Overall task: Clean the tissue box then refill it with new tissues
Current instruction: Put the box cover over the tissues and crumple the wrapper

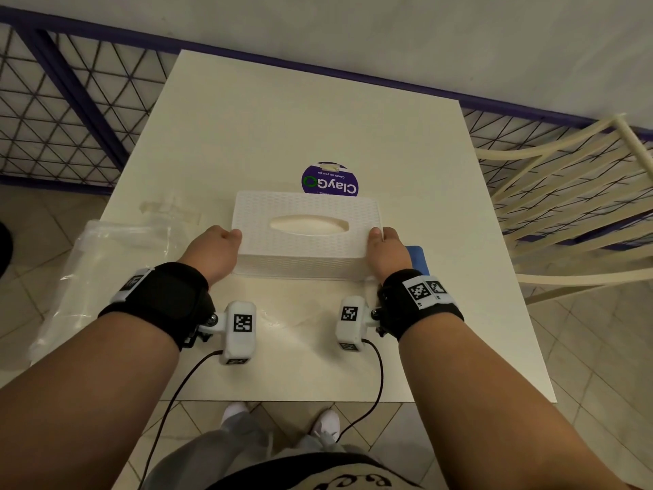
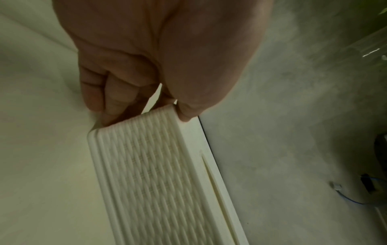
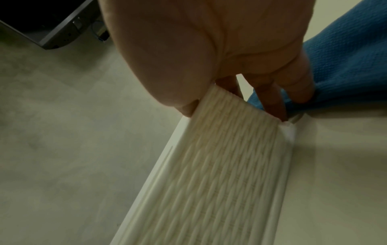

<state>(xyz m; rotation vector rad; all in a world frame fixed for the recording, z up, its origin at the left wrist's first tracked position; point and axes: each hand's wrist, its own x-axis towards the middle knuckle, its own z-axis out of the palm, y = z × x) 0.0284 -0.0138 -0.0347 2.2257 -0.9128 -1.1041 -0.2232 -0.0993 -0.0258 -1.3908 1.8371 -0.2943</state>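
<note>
Box sits mid-surface, left hand and right hand clamping its short ends, thumbs on top, fingers down the sides. Lifting the cover, I'd say: pull evenly, straight up. Cloth waits beside the right hand.

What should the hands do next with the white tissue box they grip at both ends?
Probably lift the cover straight up. The left hand and right hand pinch the tissue box at its short ends while it sits on the table. The slot shows no tissue, and the blue cloth lies beside the right hand, untouched.
</note>
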